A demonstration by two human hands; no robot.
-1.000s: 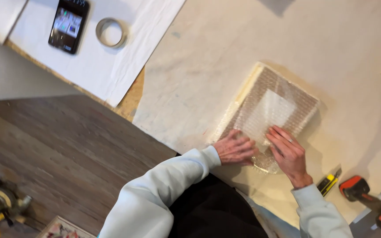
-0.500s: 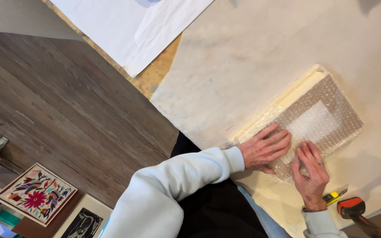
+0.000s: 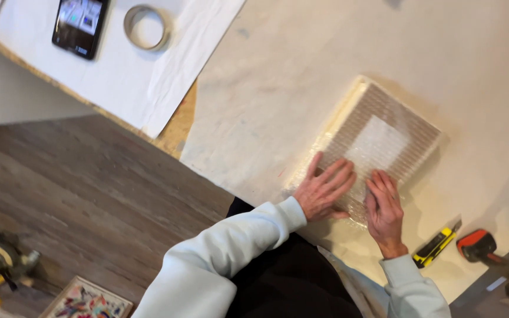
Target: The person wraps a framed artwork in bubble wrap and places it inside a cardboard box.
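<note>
Flat, two hands, left hand (image 3: pixel 324 189) and right hand (image 3: pixel 384 211), grips spread, pressing one bubble-wrapped frame (image 3: pixel 378 138)

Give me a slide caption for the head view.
Both hands, left hand and right hand, press bubble wrap flat over a square panel.

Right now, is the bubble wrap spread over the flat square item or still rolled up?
Spread. The bubble wrap lies flat over the square item, with left hand and right hand pressing its near edge.

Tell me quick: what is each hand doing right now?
Left hand: open, fingers spread, pressed flat on the bubble-wrapped square package.
Right hand: open, flat on the same package's near edge, gripping nothing.
</note>
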